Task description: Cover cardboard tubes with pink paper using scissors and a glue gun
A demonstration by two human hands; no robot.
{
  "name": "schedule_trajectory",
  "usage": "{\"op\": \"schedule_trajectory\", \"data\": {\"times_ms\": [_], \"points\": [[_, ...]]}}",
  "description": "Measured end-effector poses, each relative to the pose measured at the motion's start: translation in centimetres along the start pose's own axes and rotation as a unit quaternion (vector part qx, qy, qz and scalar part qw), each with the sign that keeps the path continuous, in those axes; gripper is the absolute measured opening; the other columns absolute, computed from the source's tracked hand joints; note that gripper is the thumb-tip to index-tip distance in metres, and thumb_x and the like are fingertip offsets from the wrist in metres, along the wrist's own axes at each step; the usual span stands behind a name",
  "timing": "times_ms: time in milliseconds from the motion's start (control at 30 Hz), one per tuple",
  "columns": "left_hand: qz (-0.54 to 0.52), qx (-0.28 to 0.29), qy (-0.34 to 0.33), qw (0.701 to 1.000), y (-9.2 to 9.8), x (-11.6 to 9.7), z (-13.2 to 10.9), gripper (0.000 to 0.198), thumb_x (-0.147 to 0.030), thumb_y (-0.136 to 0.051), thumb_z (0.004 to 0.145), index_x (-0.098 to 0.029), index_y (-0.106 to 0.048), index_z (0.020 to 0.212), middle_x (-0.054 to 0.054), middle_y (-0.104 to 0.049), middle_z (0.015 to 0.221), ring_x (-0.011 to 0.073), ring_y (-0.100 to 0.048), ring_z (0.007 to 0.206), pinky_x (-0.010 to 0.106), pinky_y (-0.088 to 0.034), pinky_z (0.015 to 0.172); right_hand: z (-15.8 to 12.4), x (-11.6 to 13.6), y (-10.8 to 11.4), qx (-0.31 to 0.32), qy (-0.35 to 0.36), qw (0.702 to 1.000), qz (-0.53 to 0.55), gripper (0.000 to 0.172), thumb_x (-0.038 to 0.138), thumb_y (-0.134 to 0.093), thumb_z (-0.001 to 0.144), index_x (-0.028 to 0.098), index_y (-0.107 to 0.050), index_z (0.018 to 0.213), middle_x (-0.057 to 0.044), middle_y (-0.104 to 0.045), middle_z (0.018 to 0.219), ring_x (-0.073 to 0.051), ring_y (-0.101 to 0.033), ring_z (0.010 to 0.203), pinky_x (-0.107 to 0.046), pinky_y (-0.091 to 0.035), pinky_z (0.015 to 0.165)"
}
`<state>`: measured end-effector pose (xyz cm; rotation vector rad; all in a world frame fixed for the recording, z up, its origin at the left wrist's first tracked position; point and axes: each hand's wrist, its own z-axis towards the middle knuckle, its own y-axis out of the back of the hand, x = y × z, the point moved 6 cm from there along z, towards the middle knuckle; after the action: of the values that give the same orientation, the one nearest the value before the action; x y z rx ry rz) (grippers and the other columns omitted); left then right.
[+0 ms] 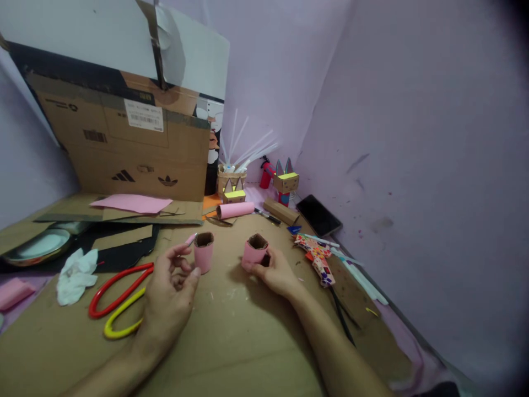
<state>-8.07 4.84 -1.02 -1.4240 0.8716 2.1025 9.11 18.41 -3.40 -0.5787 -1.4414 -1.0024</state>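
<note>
My right hand (275, 271) is closed around a short pink paper-covered cardboard tube (253, 255), held upright with its open brown end facing up. A second short pink tube (203, 259) stands upright on the cardboard-covered table, close to the fingertips of my left hand (171, 286). At the raised fingers of that hand shows a thin, pale pink piece (190, 239), too small to name for certain. Scissors with one red handle loop (119, 289) and one yellow loop lie partly hidden behind my left wrist.
A large cardboard box (136, 149) stands at the back left, with a pink sheet (131, 203) before it. Farther back lie a longer pink tube (235, 210), a marker (268, 215) and a phone (319, 215). A patterned glue gun (316, 258) and white sticks (366, 281) are at right.
</note>
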Motion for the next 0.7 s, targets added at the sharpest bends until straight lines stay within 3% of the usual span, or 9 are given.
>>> {"op": "schedule_trajectory", "data": {"times_ms": [100, 233, 367, 467, 600, 700], "points": [[0.033, 0.009, 0.03, 0.999, 0.0, 0.8, 0.6, 0.05, -0.029, -0.057, 0.068, -0.022, -0.042, 0.115, 0.004, -0.051, 0.103, 0.0155, -0.051, 0.074, 0.027, -0.047, 0.059, 0.1, -0.7, 0.0, 0.021, -0.02, 1.0, -0.012, 0.019, 0.021, -0.07, 0.063, 0.016, -0.06, 0.078, -0.001, -0.063, 0.072, -0.016, -0.056, 0.064, -0.026, -0.045, 0.059], [0.057, 0.041, 0.046, 0.996, 0.0, 2.4, 1.1, 0.059, -0.016, -0.051, 0.06, -0.023, -0.045, 0.118, 0.006, -0.052, 0.111, 0.015, -0.052, 0.073, 0.027, -0.045, 0.06, -0.2, -1.0, -0.1, 0.031, -0.021, 0.999, -0.024, 0.021, 0.019, -0.069, 0.063, 0.016, -0.062, 0.082, -0.003, -0.067, 0.081, -0.018, -0.06, 0.072, -0.029, -0.047, 0.068], [0.04, 0.128, 0.042, 0.99, -0.8, 3.0, 2.2, 0.066, -0.016, -0.054, 0.061, -0.021, -0.043, 0.126, 0.007, -0.057, 0.115, 0.0167, -0.06, 0.083, 0.032, -0.049, 0.077, -0.2, -1.1, -0.1, 0.032, -0.013, 0.999, -0.025, 0.021, 0.021, -0.069, 0.066, 0.015, -0.063, 0.086, -0.006, -0.069, 0.086, -0.02, -0.062, 0.078, -0.033, -0.048, 0.073], [0.024, 0.198, 0.035, 0.979, -1.6, 2.7, 3.2, 0.066, -0.023, -0.062, 0.063, -0.019, -0.044, 0.126, 0.007, -0.063, 0.113, 0.0202, -0.064, 0.088, 0.034, -0.051, 0.079, -0.2, -1.1, 0.0, 0.019, 0.0, 1.0, -0.024, 0.027, 0.02, -0.07, 0.065, 0.016, -0.063, 0.091, -0.006, -0.069, 0.09, -0.021, -0.062, 0.08, -0.033, -0.048, 0.075], [0.056, 0.218, 0.028, 0.974, -2.1, 2.6, 4.0, 0.043, -0.025, -0.067, 0.062, -0.016, -0.06, 0.103, 0.004, -0.068, 0.089, 0.0237, -0.065, 0.083, 0.037, -0.052, 0.076, -0.3, -0.5, -0.1, 0.011, 0.019, 1.0, -0.014, 0.039, 0.02, -0.07, 0.066, 0.017, -0.06, 0.103, -0.005, -0.068, 0.097, -0.019, -0.062, 0.083, -0.032, -0.049, 0.078], [0.076, 0.215, 0.022, 0.973, -2.5, 2.3, 4.0, 0.028, -0.029, -0.067, 0.066, -0.017, -0.062, 0.091, 0.004, -0.069, 0.086, 0.0238, -0.065, 0.082, 0.037, -0.051, 0.075, -0.5, -0.2, -0.5, 0.013, 0.017, 1.0, -0.012, 0.038, 0.021, -0.071, 0.068, 0.017, -0.06, 0.103, -0.004, -0.068, 0.093, -0.018, -0.062, 0.079, -0.03, -0.05, 0.073]]}}
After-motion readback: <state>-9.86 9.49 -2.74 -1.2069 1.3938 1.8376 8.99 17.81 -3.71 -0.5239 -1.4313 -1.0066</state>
